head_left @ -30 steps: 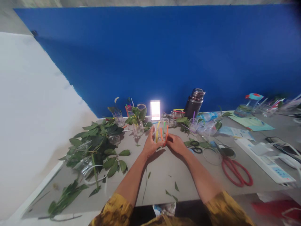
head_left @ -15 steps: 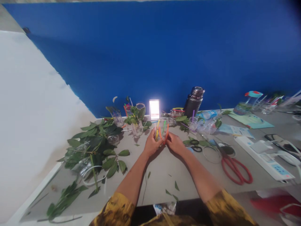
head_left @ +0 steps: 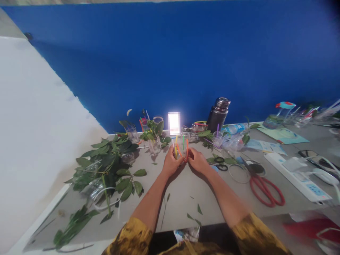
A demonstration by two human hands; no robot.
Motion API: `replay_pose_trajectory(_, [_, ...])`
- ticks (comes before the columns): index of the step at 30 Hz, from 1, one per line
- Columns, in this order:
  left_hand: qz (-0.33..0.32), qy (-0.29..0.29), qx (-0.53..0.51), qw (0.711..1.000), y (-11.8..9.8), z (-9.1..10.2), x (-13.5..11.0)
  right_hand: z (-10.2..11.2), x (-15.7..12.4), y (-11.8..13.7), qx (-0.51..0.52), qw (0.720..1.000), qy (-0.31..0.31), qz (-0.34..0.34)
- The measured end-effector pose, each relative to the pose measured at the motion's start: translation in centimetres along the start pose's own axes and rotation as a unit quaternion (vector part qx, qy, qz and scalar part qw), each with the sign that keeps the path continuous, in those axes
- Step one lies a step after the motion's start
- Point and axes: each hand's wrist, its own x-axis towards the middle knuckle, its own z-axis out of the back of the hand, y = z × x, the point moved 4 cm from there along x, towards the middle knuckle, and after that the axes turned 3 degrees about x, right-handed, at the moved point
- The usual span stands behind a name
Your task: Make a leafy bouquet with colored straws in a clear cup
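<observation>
Between my two hands stands a clear plastic cup (head_left: 181, 142) with yellow, green and orange straws upright around its wall. My left hand (head_left: 172, 164) is closed around the cup's left side, and its thumb reaches across the front. At the cup's right side, my right hand (head_left: 197, 162) pinches the lower part of an orange straw (head_left: 187, 146). The straw's bottom end and the right fingertips are partly hidden. Short leaf scraps (head_left: 199, 209) lie on the table nearer to me.
Leafy branches (head_left: 106, 159) cover the left side. Cups with leaves (head_left: 154, 143) stand behind. To the right are a dark flask (head_left: 217, 115), black-handled scissors (head_left: 222, 166), large red-handled scissors (head_left: 267, 191) and a white power strip (head_left: 297, 177). A blue wall (head_left: 170, 63) rises behind the grey table.
The straws in the cup have shifted slightly left, and the right-hand orange straw leans less to the right. Both hands stay at the cup with only small finger movement.
</observation>
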Motion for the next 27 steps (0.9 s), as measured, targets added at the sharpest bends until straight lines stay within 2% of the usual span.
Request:
replay_pose_trajectory(3, [-0.004,-0.007,-0.012,1.0,0.1,0.0,0.0,0.2,0.0,0.3,-0.033,0.999,-0.01,0.017])
replay_pose_trajectory(5, [-0.007,-0.012,-0.016,1.0,0.1,0.0,0.0,0.1,0.0,0.2,-0.014,1.0,-0.017,0.015])
replay_pose_trajectory(9, [-0.005,-0.011,-0.014,1.0,0.0,0.1,0.0,-0.2,0.1,-0.5,0.055,0.997,-0.033,-0.034])
replay_pose_trajectory(11, [-0.005,-0.012,-0.007,1.0,-0.2,0.1,0.0,0.0,0.0,-0.6,0.032,0.998,-0.041,-0.044])
replay_pose_trajectory(16, [-0.017,-0.023,0.017,0.999,-0.8,0.4,-0.1,0.5,-0.3,0.4,-0.074,0.997,-0.031,-0.014])
replay_pose_trajectory(27, [-0.021,-0.023,0.031,0.999,-0.2,0.4,0.0,0.2,-0.4,0.9,-0.091,0.995,-0.019,-0.027])
